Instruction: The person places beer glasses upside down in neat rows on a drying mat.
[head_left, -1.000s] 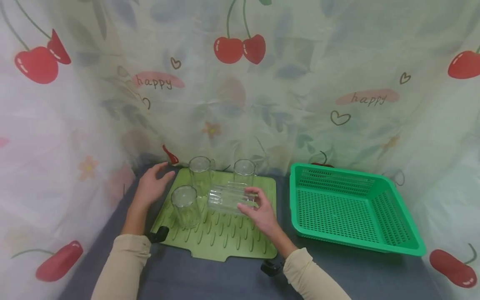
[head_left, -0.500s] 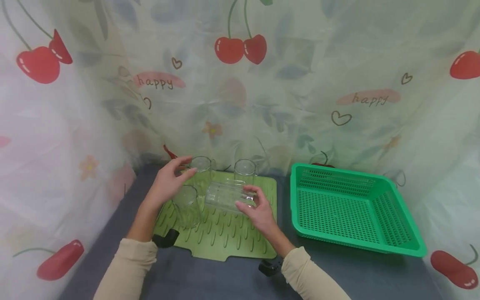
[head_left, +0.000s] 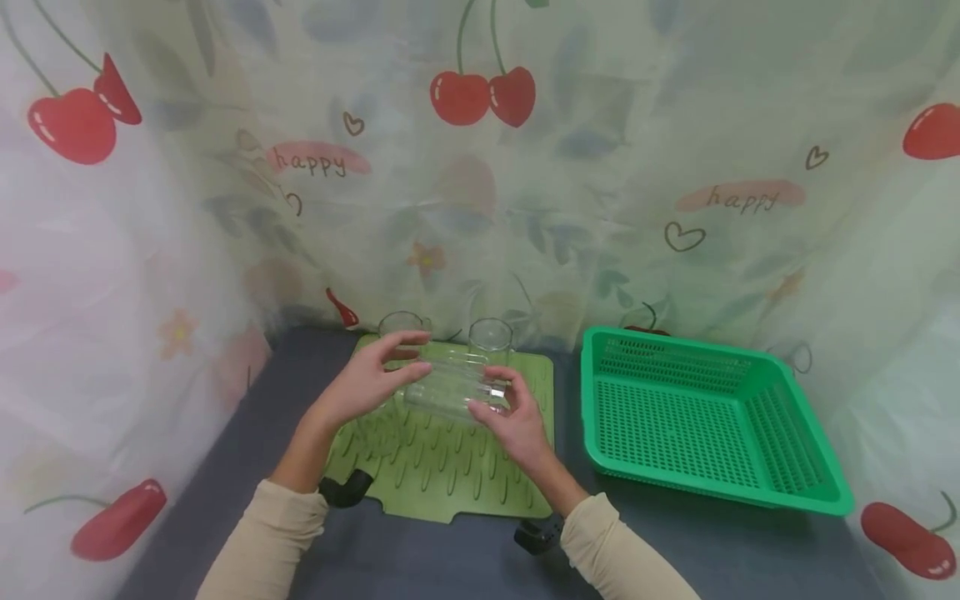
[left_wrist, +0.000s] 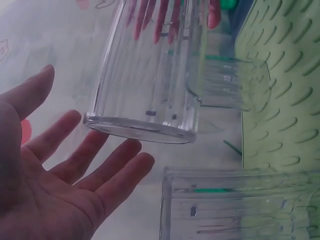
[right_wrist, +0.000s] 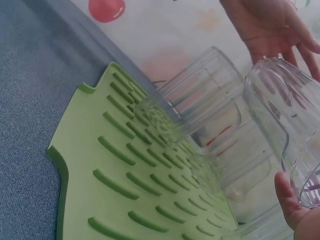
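A clear ribbed glass (head_left: 442, 396) lies sideways in the air above the green draining mat (head_left: 450, 492). My right hand (head_left: 521, 425) grips its right end, thumb near the rim in the right wrist view. My left hand (head_left: 367, 379) is at the other end, its fingers spread and relaxed; in the left wrist view the fingertips are right at the thick base of the glass (left_wrist: 145, 85). Standing on the mat are a back-left glass mug (head_left: 403, 321), a back-right glass mug (head_left: 491, 337), and a front-left glass (head_left: 378, 433) partly hidden behind my left hand.
A green plastic basket (head_left: 588, 417) with perforated walls stands right of the mat on the dark grey cloth (head_left: 420, 558). A cherry-print curtain (head_left: 570, 250) closes off the back and both sides. Black devices (head_left: 347, 489) sit at the wrists.
My left hand has moved right, from beside the mat's left edge to the base of the held glass. The right hand keeps its grip, with the glass raised very slightly.
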